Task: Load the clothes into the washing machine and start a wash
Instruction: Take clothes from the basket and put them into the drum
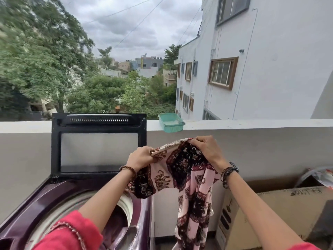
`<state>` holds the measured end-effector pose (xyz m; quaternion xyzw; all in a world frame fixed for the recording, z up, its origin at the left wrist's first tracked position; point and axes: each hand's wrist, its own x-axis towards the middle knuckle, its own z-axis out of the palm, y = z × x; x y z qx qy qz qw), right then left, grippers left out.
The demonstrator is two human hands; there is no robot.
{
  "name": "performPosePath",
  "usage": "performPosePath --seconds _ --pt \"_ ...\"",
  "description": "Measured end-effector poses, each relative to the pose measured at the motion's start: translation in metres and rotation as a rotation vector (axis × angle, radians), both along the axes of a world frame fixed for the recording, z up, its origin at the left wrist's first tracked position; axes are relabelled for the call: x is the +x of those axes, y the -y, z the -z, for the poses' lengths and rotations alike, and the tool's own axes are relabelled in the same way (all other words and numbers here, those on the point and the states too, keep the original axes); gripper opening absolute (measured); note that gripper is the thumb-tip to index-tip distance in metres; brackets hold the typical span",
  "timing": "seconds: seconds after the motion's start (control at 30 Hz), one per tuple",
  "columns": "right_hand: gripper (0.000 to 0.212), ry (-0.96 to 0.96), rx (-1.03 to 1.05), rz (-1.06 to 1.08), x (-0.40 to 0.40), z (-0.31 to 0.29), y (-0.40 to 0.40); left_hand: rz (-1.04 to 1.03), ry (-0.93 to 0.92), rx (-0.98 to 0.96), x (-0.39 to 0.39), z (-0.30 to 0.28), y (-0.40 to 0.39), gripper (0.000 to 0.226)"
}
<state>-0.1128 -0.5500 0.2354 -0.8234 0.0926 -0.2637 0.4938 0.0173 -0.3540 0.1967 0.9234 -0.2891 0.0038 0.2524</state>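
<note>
A purple top-loading washing machine (54, 201) stands against the balcony wall (234, 141), lid (99, 145) raised upright. Above its right edge, the left hand (139, 157) and right hand (207, 150) each grip the elephant-print garment (182, 177), which hangs beside the drum.

Two hands: left (142, 157), right (207, 148). One garment (182, 170), one washer (54, 199), one basket (171, 122), one box (281, 213).

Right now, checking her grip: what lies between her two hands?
Only the elephant-print garment, stretched from left hand to right hand, in the head view.
</note>
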Motion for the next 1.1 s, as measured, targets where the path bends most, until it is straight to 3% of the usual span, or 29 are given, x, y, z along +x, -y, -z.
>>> performPosePath --seconds 0.1,0.17,0.3,0.4,0.5,0.6,0.7,0.83,0.93,1.03,1.1 --pt "0.039 0.007 0.000 0.003 0.001 0.001 0.000 -0.015 0.014 -0.039 0.006 -0.003 -0.012 0.010" --pt "0.042 0.001 0.005 -0.006 0.001 0.000 -0.002 0.003 0.062 -0.041 0.011 -0.009 -0.015 0.021" --pt "0.025 0.010 0.041 -0.006 0.000 -0.007 -0.007 -0.020 0.190 -0.004 0.017 -0.027 -0.019 0.025" --pt "0.024 0.021 0.068 0.007 0.001 -0.009 -0.008 -0.033 0.168 -0.030 0.017 -0.041 -0.019 0.029" --pt "0.023 0.005 0.011 0.034 0.005 -0.010 -0.007 -0.048 -0.050 -0.239 0.017 -0.056 -0.018 0.022" --pt "0.024 -0.021 -0.087 0.066 0.009 -0.007 -0.005 0.034 -0.523 -0.598 0.006 -0.068 -0.015 0.020" --pt "0.024 -0.067 -0.138 0.051 0.010 0.000 -0.007 0.070 -0.838 -0.804 -0.004 -0.074 -0.007 0.020" --pt "0.032 -0.006 -0.028 0.047 0.002 0.005 -0.017 0.106 -0.988 -0.902 -0.016 -0.073 0.017 0.026" --pt "0.069 0.046 0.177 -0.134 -0.009 0.007 -0.025 0.058 -1.103 -0.858 -0.029 -0.061 0.037 0.021" --pt "0.079 -0.076 0.129 -0.303 -0.021 0.011 -0.025 0.022 -1.189 -0.896 -0.035 -0.053 0.053 0.017" --pt "0.080 -0.112 0.065 -0.279 -0.024 0.014 -0.020 0.017 -1.175 -0.903 -0.040 -0.053 0.060 0.014"
